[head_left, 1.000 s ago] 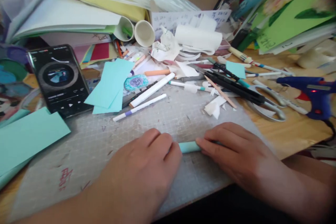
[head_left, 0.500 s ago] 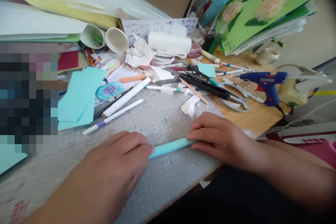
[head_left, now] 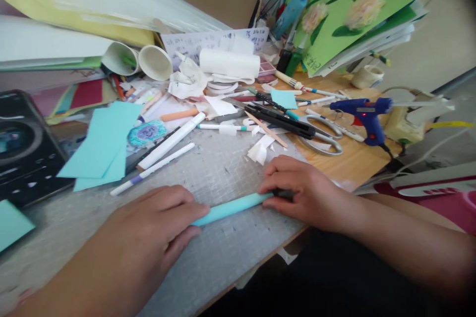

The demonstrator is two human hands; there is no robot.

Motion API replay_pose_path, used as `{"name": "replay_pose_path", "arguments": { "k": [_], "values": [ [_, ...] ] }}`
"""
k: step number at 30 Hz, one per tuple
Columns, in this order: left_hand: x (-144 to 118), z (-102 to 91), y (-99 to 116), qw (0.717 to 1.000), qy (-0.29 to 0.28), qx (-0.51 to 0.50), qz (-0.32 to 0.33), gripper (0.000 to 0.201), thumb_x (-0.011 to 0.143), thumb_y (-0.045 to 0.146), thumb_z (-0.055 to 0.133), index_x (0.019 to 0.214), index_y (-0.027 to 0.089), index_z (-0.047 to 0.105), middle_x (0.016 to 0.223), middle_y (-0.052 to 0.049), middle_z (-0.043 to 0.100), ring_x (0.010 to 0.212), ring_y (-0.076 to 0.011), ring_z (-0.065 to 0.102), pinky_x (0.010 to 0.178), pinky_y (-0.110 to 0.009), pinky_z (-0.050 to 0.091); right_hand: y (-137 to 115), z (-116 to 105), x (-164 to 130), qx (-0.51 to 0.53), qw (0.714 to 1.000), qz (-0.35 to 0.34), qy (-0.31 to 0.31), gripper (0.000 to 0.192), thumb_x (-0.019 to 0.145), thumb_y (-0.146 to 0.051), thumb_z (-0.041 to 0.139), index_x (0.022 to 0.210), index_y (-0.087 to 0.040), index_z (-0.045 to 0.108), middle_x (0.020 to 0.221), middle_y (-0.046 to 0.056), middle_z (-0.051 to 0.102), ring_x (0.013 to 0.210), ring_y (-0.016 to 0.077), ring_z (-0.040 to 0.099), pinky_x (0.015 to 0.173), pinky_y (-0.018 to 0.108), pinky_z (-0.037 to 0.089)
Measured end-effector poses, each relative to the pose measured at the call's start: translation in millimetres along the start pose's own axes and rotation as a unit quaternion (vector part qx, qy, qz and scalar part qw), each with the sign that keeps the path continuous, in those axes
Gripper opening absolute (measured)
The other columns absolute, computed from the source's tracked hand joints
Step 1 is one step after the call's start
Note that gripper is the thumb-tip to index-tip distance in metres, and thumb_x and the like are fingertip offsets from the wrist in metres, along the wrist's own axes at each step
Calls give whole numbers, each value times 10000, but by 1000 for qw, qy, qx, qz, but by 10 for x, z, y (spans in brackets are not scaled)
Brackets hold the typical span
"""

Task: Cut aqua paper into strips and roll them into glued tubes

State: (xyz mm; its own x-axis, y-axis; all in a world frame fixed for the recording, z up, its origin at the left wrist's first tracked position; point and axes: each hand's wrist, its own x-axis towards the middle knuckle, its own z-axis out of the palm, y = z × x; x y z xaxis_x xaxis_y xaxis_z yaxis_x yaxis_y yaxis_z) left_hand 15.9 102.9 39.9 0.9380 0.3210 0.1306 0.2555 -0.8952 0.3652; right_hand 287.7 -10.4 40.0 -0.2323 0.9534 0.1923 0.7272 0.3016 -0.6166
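The table (head_left: 357, 161) shows bare wood only at its right, near the edge; the grey cutting mat (head_left: 223, 168) covers the rest, its near edge running diagonally just below the hands, open room only around them; clutter crowds the far side; the phone (head_left: 22, 148) lies at the left edge, its screen text unreadable; the left hand (head_left: 148, 228) and right hand (head_left: 297, 188) press flat on the ends of the rolled turquoise paper tube (head_left: 232, 207), each grip spread, not clamped; a blue glue gun (head_left: 362, 111) stands right; scissors (head_left: 316, 133) lie beyond.
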Motion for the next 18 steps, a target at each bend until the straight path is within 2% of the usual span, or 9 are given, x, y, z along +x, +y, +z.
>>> {"name": "replay_pose_path", "arguments": {
  "k": [5, 10, 14, 18],
  "values": [
    [-81, -169, 30, 997, -39, -29, -57, 146, 898, 176, 532, 992, 229, 630, 893, -4, 638, 802, -176, 620, 689, -290, 468, 57, 39, -29, -5, 1000, -16, 4, 65, 868, -215, 640, 902, -202, 694, 874, 49, 620, 808, 176, 594, 676, 298, 499],
    [-195, -198, -1, 990, -51, -65, -114, 71, 845, 170, 628, 909, 201, 633, 871, -7, 632, 804, -178, 591, 715, -307, 450, 115, 74, -60, -43, 998, -39, 13, 72, 888, -289, 622, 922, -250, 671, 916, 43, 609, 833, 186, 613, 662, 311, 529],
    [-209, -166, 28, 989, -14, -96, -116, 178, 794, 209, 715, 961, 203, 654, 934, -19, 612, 853, -182, 574, 746, -313, 445, 116, 65, -63, -79, 995, -55, 24, 114, 904, -340, 602, 933, -253, 669, 946, 64, 616, 851, 207, 635, 673, 337, 552],
    [-200, -86, 56, 987, 19, -129, -95, 142, 822, 180, 684, 961, 192, 659, 956, -23, 600, 869, -163, 561, 754, -286, 434, 141, 68, -73, -89, 994, -62, 11, 100, 904, -328, 606, 963, -268, 661, 928, 61, 627, 830, 209, 646, 644, 328, 561]
  ]
}}
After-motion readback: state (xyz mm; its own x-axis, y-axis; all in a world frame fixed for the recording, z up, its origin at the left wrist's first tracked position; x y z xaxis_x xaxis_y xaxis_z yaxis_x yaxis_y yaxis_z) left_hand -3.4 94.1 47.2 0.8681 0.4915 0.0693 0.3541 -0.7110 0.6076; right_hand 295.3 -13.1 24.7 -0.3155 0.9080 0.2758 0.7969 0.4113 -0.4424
